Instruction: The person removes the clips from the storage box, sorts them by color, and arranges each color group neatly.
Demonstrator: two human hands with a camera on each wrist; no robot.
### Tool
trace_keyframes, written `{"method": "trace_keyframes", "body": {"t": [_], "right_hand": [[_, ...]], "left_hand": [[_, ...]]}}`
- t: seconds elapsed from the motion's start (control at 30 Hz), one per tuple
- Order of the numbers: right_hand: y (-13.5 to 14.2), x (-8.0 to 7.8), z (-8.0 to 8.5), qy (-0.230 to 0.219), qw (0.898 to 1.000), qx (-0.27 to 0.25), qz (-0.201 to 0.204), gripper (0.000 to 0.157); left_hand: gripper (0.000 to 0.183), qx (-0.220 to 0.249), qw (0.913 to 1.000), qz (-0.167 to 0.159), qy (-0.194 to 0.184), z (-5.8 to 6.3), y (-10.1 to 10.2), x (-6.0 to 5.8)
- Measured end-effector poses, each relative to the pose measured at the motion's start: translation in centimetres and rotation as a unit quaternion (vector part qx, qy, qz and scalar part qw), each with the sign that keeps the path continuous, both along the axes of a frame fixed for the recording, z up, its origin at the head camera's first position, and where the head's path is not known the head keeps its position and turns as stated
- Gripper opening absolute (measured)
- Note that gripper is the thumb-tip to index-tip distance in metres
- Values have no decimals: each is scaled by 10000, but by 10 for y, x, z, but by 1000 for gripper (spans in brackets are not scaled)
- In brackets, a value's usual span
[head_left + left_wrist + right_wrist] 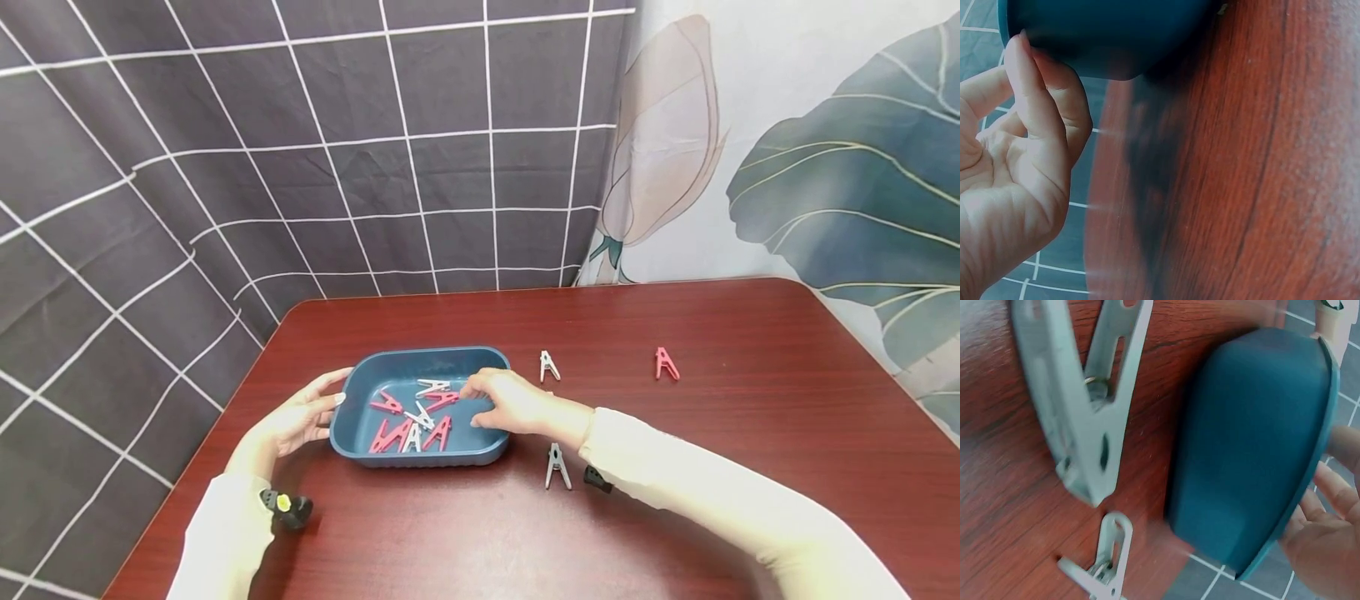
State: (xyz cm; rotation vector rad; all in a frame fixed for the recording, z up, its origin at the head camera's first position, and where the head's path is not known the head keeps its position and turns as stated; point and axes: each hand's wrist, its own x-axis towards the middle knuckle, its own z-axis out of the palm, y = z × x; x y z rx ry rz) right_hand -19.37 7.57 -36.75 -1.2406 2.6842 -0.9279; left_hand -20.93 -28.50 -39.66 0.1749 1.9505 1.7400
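A blue plastic basin (416,458) sits on the table, with several pink clothespins (439,433) and white clothespins (412,438) lying loose inside. At its left end my left hand (300,421) pinches the rim; the left wrist view shows the fingers (1038,103) of that hand up against the basin wall (1116,37). My right hand (517,402) reaches over the right rim, its thumb and fingers apart and the fingertips beside a pink clothespin inside. From the right wrist, the same hand (1325,531) appears behind the basin's rim, partly hidden.
Right of the basin, a white clothespin (549,367) lies behind my right wrist and a grey-white one (557,465) in front of it. A pink clothespin (666,364) lies farther right. Dark checked cloth (450,167) hangs behind the reddish wooden table (420,533).
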Motion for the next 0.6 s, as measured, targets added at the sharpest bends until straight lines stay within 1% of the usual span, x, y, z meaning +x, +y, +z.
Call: {"method": "trace_keyframes", "body": {"t": [0.07, 0.17, 0.27, 0.5, 0.6], "right_hand": [[-6, 0, -2, -120, 9997, 159, 112, 33], [-15, -1, -5, -119, 9985, 494, 225, 35], [-23, -3, -6, -113, 9963, 812, 242, 37], [-36, -5, -9, -74, 9929, 1139, 335, 37], [-41, -5, -10, -124, 9905, 1338, 299, 36]], "left_hand": [[51, 35, 10000, -25, 4, 0, 0, 0], [51, 37, 10000, -22, -7, 1, 0, 1], [52, -14, 10000, -10, 1, 2, 1, 0], [52, -12, 10000, -20, 20, 3, 2, 0], [51, -28, 10000, 14, 9, 4, 1, 2]]}}
